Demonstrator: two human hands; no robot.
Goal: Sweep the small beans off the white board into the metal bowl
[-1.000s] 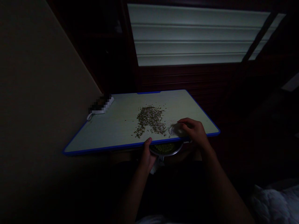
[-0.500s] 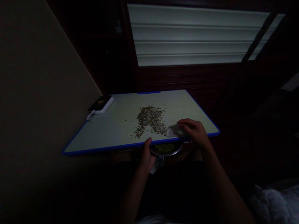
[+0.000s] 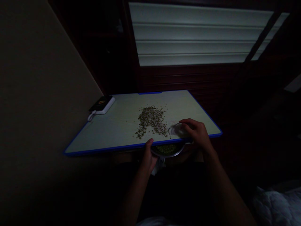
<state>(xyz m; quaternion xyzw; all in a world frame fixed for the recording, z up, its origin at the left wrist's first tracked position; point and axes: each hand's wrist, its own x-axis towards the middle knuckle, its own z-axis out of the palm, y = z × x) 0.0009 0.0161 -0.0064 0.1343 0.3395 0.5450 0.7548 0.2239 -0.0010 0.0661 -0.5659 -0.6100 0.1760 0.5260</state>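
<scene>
From my remote view, I am seeing the steel bowl [image 3: 176, 154] beside the left hand [image 3: 148, 156] disappearing under the board [image 3: 113, 131], the right hand [image 3: 196, 133] covering a clear object [image 3: 175, 130], and scattered grains [image 3: 150, 121] proving too small to identify.

The counter [image 3: 98, 138] is pale cream-green with faint streaks and a bright blue edge; on it lie brownish-green seeds [image 3: 150, 121], and just below its edge a silver bowl [image 3: 175, 153] shows green seeds [image 3: 166, 149].

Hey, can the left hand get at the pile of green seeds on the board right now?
Probably yes. The left hand sits at the board's near blue edge, and the seed pile lies just beyond it, with nothing standing between them. It seems to be holding the steel bowl, though, so it would likely have to let go first.
</scene>
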